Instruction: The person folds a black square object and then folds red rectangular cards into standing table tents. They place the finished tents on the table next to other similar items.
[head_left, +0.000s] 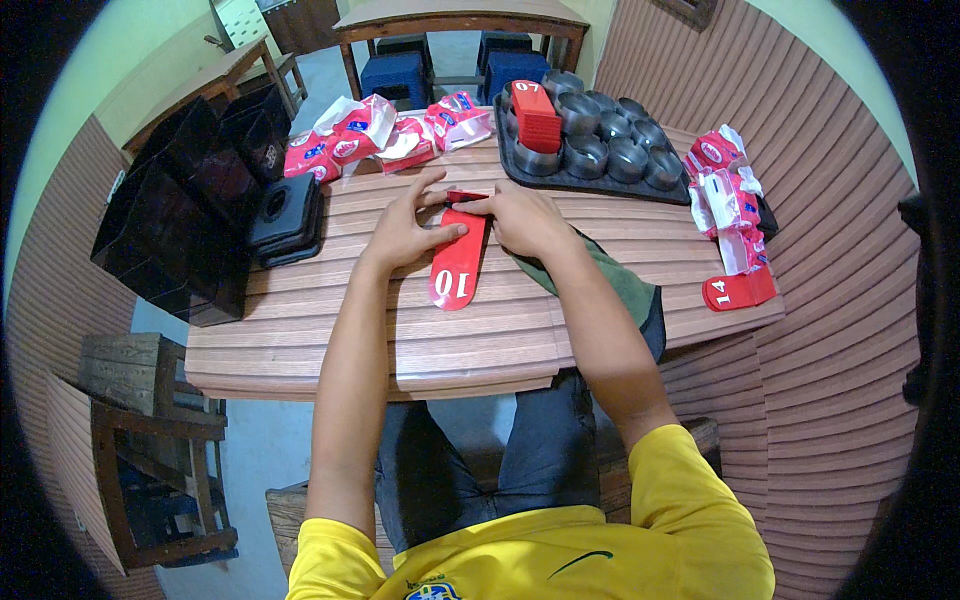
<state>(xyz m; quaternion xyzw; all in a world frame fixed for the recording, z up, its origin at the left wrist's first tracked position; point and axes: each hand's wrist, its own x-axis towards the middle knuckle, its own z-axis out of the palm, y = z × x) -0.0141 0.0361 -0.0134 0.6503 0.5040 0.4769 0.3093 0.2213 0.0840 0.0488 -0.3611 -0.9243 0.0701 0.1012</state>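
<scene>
In the middle of the wood-grain table, a red number card [458, 262] with a rounded near end and white digits lies pointing toward me. Its far part stands raised, as on a folded table sign. My left hand [408, 228] grips the card from the left side, thumb pressed on its face and fingers around the raised end. From the right, my right hand [524, 220] pinches that same far end; its fingertips are partly hidden. A green cloth [618, 285] lies under my right forearm. At the right table corner rests another red number card [738, 290].
Metal cups [612, 127] fill a black tray [560, 182] at the far right, with red number cards [536, 118] stacked on them. Pink-and-white tissue packs [345, 135] lie at the back, more tissue packs [728, 200] at right. Black holders [185, 200] and black boxes [287, 218] stand left.
</scene>
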